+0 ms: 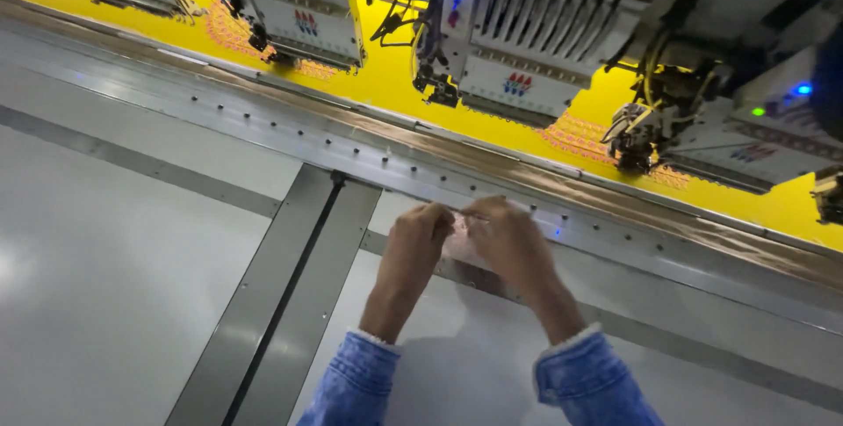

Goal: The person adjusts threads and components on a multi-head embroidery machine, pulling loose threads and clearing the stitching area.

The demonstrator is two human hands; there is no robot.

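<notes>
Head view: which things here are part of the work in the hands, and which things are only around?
In the work:
- left hand
- right hand
- small pale piece pinched between both hands

Only around:
- yellow fabric
- embroidery machine heads
- grey table
- metal frame rail

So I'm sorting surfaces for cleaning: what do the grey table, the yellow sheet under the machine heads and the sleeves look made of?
The grey table looks like smooth painted or laminated panel, glossy with light glare; its rail looks like bare metal, shiny with rivets. The yellow sheet appears to be woven fabric, matte, carrying stitched orange patterns. The sleeves look like blue denim with fleecy cuffs.
</notes>
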